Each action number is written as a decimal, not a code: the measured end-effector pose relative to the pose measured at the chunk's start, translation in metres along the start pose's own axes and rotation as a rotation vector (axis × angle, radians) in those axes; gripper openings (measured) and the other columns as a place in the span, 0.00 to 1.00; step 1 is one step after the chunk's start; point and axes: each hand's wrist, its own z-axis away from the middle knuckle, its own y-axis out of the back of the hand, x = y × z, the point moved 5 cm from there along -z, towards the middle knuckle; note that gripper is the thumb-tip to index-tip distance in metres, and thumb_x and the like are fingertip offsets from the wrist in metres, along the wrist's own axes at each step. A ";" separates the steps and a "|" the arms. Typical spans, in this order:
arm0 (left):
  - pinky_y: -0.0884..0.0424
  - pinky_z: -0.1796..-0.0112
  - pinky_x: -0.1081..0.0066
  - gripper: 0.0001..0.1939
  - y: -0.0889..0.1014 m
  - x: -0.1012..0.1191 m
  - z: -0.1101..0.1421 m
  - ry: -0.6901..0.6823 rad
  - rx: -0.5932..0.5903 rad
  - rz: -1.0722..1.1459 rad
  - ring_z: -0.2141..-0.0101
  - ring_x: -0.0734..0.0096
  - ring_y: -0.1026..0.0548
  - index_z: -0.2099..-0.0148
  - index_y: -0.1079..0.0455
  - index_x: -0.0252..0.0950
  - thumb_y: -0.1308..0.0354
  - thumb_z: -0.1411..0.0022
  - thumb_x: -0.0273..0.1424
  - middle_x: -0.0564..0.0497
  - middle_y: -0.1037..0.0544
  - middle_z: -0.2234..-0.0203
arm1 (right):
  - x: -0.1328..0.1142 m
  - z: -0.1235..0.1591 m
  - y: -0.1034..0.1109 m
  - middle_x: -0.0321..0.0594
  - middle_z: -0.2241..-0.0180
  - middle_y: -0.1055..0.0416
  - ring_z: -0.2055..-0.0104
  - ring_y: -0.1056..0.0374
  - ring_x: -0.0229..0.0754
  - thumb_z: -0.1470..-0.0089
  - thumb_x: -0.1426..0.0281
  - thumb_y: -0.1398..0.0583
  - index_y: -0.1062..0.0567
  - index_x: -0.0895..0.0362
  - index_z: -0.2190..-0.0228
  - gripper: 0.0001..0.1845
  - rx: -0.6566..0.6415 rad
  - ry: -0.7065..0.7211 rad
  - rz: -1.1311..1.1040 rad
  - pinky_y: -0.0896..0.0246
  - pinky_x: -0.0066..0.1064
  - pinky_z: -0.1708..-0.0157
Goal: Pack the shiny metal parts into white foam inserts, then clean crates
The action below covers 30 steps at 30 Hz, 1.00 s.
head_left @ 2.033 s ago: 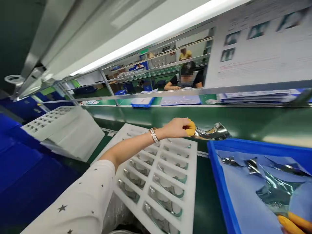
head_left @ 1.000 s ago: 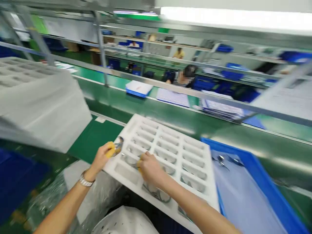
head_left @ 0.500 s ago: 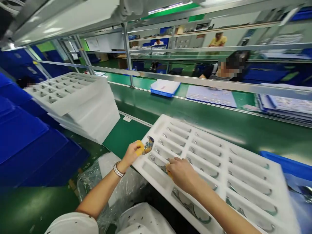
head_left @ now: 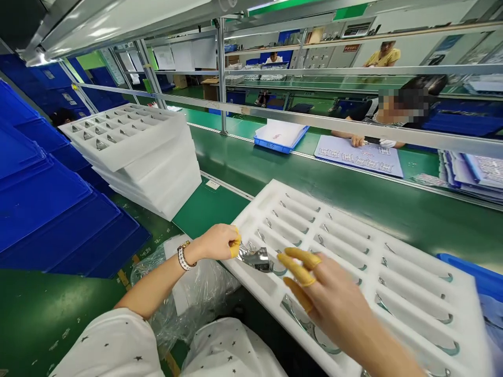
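My left hand, with yellow finger covers, pinches a shiny curved metal piece by its left end. That piece is held over the near-left slots of a white foam tray. Just to the right of the piece, my right hand is spread above the tray, its yellow-covered fingers apart and holding nothing. Thin curved metal parts lie in many of the tray's slots; my right hand and forearm hide some of them.
Stacked white foam trays stand at the left beside blue bins. Clear plastic wrap lies below the table edge. A metal rail crosses ahead; beyond it are a blue tray and a person's hand over a board.
My right hand has lifted out of the slot, moved right and opened. The metal piece in my left hand has turned and now points to the right over the tray.
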 end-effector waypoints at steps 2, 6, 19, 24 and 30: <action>0.46 0.73 0.72 0.10 -0.002 0.010 -0.002 -0.021 -0.080 -0.071 0.76 0.76 0.42 0.79 0.44 0.36 0.46 0.51 0.22 0.56 0.38 0.79 | -0.020 0.001 -0.008 0.46 0.58 0.27 0.63 0.37 0.46 0.39 0.77 0.46 0.26 0.57 0.54 0.13 -0.064 0.072 0.026 0.45 0.38 0.64; 0.46 0.74 0.71 0.10 -0.012 0.020 -0.003 0.001 -0.181 -0.117 0.78 0.77 0.43 0.79 0.43 0.35 0.45 0.52 0.23 0.56 0.35 0.78 | -0.047 0.016 -0.034 0.40 0.75 0.36 0.68 0.44 0.45 0.46 0.81 0.43 0.32 0.56 0.77 0.12 -0.101 0.067 0.063 0.53 0.38 0.67; 0.33 0.66 0.74 0.11 -0.015 -0.027 -0.008 0.079 0.291 0.338 0.68 0.73 0.27 0.66 0.23 0.35 0.45 0.35 0.30 0.50 0.21 0.70 | -0.026 0.040 -0.056 0.43 0.66 0.32 0.65 0.40 0.42 0.38 0.77 0.48 0.26 0.55 0.70 0.14 -0.160 -0.213 -0.250 0.39 0.33 0.67; 0.31 0.66 0.74 0.10 -0.028 -0.040 -0.013 0.065 0.409 0.392 0.68 0.72 0.25 0.66 0.22 0.35 0.45 0.36 0.27 0.49 0.19 0.69 | -0.011 0.033 -0.061 0.43 0.65 0.32 0.65 0.37 0.42 0.36 0.74 0.49 0.25 0.53 0.68 0.15 -0.316 -0.198 -0.425 0.35 0.33 0.68; 0.29 0.66 0.73 0.10 -0.028 -0.041 -0.010 0.019 0.480 0.433 0.69 0.72 0.25 0.66 0.21 0.35 0.43 0.35 0.30 0.49 0.19 0.71 | 0.005 0.031 -0.057 0.43 0.66 0.33 0.65 0.37 0.41 0.35 0.73 0.51 0.25 0.53 0.68 0.17 -0.387 -0.185 -0.493 0.34 0.33 0.68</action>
